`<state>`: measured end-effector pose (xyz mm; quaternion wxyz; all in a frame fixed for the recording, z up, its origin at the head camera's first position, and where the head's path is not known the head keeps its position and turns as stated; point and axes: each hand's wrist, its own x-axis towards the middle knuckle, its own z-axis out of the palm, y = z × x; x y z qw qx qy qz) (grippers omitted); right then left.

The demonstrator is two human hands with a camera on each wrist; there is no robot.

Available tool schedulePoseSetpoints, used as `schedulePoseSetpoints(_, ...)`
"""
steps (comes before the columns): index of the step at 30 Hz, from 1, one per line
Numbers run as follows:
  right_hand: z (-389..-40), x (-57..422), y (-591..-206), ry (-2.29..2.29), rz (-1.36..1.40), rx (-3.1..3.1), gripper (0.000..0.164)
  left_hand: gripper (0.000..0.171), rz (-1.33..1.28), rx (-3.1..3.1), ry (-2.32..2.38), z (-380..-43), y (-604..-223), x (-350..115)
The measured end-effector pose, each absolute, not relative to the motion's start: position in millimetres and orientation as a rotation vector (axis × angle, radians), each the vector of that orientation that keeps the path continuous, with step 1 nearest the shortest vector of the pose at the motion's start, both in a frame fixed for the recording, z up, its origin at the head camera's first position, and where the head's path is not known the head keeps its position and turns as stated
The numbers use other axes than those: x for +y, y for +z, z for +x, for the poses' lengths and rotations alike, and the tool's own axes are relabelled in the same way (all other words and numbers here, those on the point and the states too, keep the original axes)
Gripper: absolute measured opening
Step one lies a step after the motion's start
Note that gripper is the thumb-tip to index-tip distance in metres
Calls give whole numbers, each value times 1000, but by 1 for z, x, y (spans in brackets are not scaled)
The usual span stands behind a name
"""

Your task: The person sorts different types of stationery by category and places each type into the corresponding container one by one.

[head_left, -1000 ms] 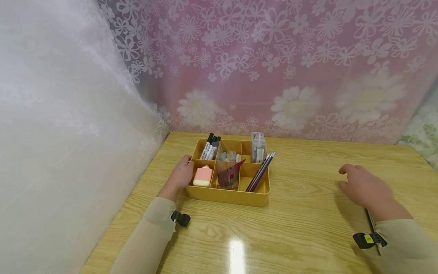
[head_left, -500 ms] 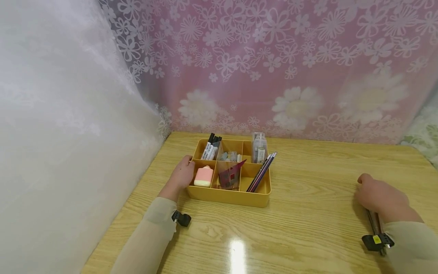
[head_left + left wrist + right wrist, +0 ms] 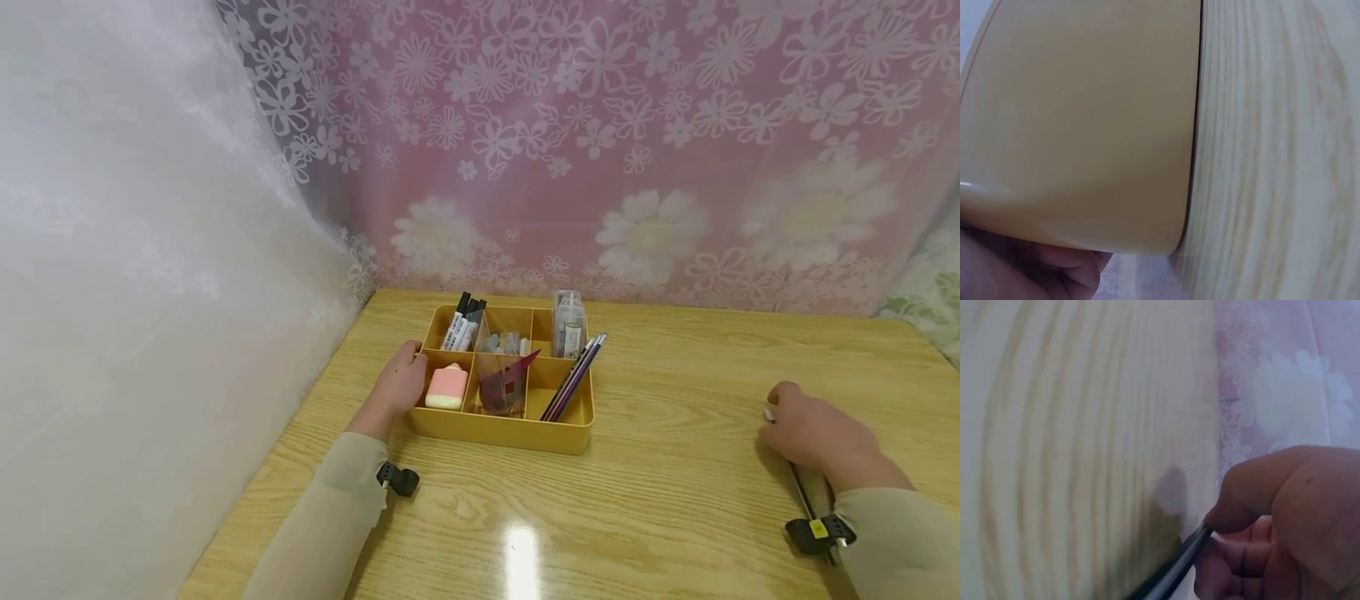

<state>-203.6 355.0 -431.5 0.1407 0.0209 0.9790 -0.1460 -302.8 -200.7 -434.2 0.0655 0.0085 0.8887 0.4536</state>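
Observation:
On the table's left side stands a yellow desk organizer (image 3: pixel 498 430) with several compartments. My left hand (image 3: pixel 396 383) grips its left wall, fingers at the rim; in the left wrist view the wall (image 3: pixel 1085 119) partly hides the hand (image 3: pixel 1054 272). Over at the right, my right hand (image 3: pixel 821 437) is low over the wood. A slim dark pencil (image 3: pixel 1182 559) is pinched between its thumb and fingers, its shaft running back under the wrist. A small pale tip shows at the fingertips in the head view.
The organizer holds black-capped markers (image 3: pixel 461 325), a pink-and-cream bottle (image 3: pixel 447 387), a clear case (image 3: pixel 568 327), a magenta piece (image 3: pixel 504 390) and leaning pencils (image 3: pixel 573 379). A floral curtain (image 3: pixel 525 208) hangs behind the wooden table (image 3: pixel 637 508); white sheeting (image 3: pixel 150 275) stands at left.
My right hand moved right and toward me, then slightly back left; the pale tip now shows at its fingertips. The left hand and organizer look unchanged.

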Motion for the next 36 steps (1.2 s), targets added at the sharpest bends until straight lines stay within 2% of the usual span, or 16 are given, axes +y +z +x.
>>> schedulePoseSetpoints(7,-204,330,-426,-760,-89,2854,59,47,28,2693,1364,-303,-434,-200)
schedulePoseSetpoints(20,-198,268,-375,-1289,-280,2857,50,48,31,2709,1353,-304,-435,-199)
schedulePoseSetpoints(29,-196,229,-352,-1798,-247,2896,40,47,9,2698,1362,-304,-436,-201)
schedulePoseSetpoints(36,-203,205,-354,-1884,-297,2922,43,46,10,2695,1358,-304,-436,-200)
